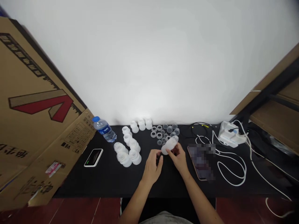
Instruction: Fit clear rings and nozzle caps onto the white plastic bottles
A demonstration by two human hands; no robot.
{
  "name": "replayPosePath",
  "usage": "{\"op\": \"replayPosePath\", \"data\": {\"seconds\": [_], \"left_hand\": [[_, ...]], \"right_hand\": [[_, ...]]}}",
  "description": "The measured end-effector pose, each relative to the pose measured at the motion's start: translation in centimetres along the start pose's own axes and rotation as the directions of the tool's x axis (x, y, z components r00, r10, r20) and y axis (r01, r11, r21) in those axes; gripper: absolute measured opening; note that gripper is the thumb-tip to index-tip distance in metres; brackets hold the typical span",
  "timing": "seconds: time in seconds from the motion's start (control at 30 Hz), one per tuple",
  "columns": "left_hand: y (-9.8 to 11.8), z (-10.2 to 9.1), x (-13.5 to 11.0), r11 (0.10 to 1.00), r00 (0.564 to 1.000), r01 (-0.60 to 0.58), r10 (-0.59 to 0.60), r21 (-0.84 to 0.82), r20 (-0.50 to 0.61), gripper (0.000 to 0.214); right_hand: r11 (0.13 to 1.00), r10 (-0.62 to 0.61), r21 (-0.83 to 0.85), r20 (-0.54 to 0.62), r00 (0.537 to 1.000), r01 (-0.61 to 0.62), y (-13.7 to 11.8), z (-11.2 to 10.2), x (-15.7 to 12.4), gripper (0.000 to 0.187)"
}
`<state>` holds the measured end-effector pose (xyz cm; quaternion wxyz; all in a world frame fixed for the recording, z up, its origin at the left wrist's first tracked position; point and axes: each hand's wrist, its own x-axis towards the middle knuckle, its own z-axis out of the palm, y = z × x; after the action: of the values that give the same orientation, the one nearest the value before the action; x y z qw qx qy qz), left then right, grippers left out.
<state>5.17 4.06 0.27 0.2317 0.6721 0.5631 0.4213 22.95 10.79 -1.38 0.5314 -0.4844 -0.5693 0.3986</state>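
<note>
A small white plastic bottle with a clear domed cap is tilted in the grip of my right hand. My left hand is beside its lower end, thumb and fingers apart, with nothing visible in it; whether a fingertip touches the bottle is hard to tell. Beyond the hands lie several clear plastic rings and several clear domed caps. To the left stand several more white bottles, the nearest ones with clear tops on them.
On the black table are a water bottle, a white device with a dark screen and a phone. White cables and a power strip lie right. A large cardboard box flanks the left; a wall is behind.
</note>
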Motion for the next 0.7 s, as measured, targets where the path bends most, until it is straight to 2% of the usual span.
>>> {"op": "replayPosePath", "data": {"seconds": [0.07, 0.1, 0.17, 0.23, 0.4, 0.53, 0.7], "left_hand": [[0.0, 0.2, -0.2, 0.999, 0.995, -0.034, 0.032, 0.014, 0.097, 0.036], [0.0, 0.5, -0.4, 0.997, 0.983, -0.077, 0.071, 0.031, 0.168, 0.040], [0.1, 1.1, -0.6, 0.978, 0.943, -0.195, 0.166, 0.073, 0.289, 0.042], [0.1, 1.8, -0.7, 0.951, 0.907, -0.288, 0.233, 0.113, 0.351, 0.036], [-0.2, 2.7, -0.7, 0.917, 0.881, -0.356, 0.265, 0.178, 0.392, 0.022], [-0.7, 2.9, -0.6, 0.915, 0.877, -0.356, 0.257, 0.190, 0.406, 0.016], [-0.9, 3.0, -0.5, 0.924, 0.861, -0.328, 0.207, 0.196, 0.464, 0.015]], "right_hand": [[0.998, 0.000, -0.067, -0.082, 0.997, -0.005, 0.4, -0.3, 0.2, 0.049], [0.997, -0.005, -0.080, -0.084, 0.996, -0.002, 0.6, -0.5, 0.3, 0.048], [0.996, -0.026, -0.083, -0.037, 0.999, 0.023, 0.9, -0.6, 0.4, 0.046], [0.996, -0.049, -0.069, 0.025, 0.998, 0.051, 1.0, -0.6, 0.3, 0.044], [0.999, -0.032, -0.016, 0.135, 0.990, 0.034, 0.1, -0.4, 0.3, 0.043], [0.981, -0.046, -0.175, 0.234, 0.971, 0.088, -1.2, 0.5, 0.9, 0.029], [0.952, -0.013, -0.285, 0.324, 0.946, 0.111, -2.2, 3.2, 1.4, 0.029]]}}
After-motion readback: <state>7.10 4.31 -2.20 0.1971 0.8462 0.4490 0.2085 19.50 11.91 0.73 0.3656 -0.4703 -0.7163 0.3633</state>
